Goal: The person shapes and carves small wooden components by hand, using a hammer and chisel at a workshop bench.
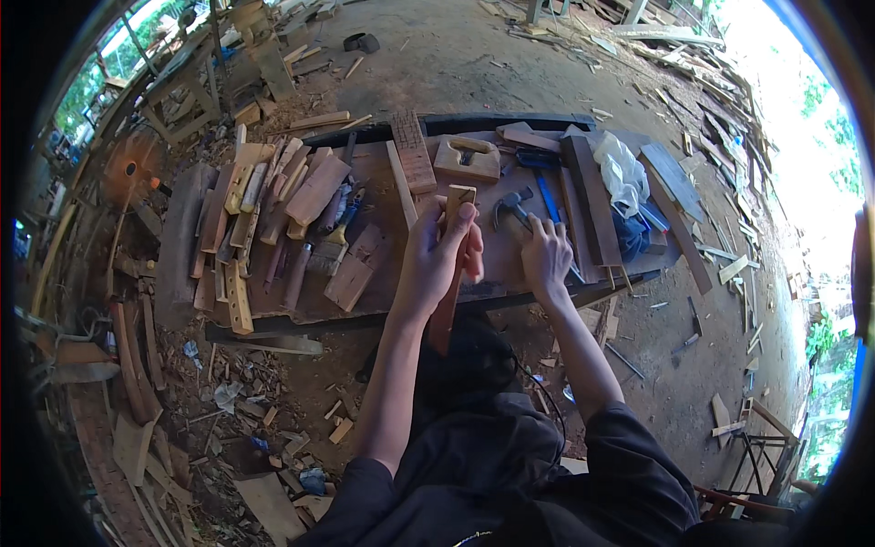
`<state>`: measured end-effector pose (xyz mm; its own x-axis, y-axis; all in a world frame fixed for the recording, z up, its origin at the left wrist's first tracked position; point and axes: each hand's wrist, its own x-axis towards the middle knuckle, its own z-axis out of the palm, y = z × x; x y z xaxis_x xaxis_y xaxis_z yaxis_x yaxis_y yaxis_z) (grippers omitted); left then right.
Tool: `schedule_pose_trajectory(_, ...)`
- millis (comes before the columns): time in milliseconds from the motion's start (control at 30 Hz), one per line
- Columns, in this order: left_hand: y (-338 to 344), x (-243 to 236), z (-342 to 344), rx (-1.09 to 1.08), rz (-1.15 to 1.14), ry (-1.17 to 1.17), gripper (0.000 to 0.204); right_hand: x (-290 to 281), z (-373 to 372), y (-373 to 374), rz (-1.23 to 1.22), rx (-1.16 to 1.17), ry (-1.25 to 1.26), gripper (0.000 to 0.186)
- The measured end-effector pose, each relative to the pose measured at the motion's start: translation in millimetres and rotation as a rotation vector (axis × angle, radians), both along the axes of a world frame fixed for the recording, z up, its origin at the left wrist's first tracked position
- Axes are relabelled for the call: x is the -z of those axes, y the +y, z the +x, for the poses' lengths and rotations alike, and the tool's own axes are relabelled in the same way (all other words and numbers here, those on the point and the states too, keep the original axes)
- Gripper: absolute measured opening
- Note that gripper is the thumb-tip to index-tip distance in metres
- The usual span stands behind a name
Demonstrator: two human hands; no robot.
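My left hand (pixel 436 251) grips a narrow reddish wooden piece (pixel 444 321), held tilted up over the bench's near side; its pale top end shows above my thumb. My right hand (pixel 547 255) has its fingers curled on the handle of a claw hammer (pixel 510 202), whose head lies toward the middle of the bench. Just beside the hammer is a long blue-handled tool (pixel 548 194). Beyond my hands sit a pale wooden block with a cut-out (pixel 467 158) and a scored wooden board (pixel 413 150).
The bench (pixel 314 294) carries wood pieces (pixel 314 187), a paintbrush (pixel 326 258), dark boards (pixel 590 205) and a white plastic bag (pixel 622 173). An orange fan-like object (pixel 132 164) stands at the left. Offcuts and shavings (pixel 251 401) litter the surrounding floor.
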<state>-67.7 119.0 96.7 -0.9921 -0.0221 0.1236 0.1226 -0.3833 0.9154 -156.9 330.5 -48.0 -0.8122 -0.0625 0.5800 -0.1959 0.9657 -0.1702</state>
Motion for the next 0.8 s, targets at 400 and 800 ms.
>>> schedule_pose_trajectory(400,0,-13,31,0.16,-0.195,-0.079,0.029,-153,62,-24,-1.315,-0.709,-0.479,0.03)
schedule_pose_trajectory(800,1,-19,41,0.174,-0.311,-0.138,0.019,-151,88,-33,-1.374,-0.761,-0.616,0.026)
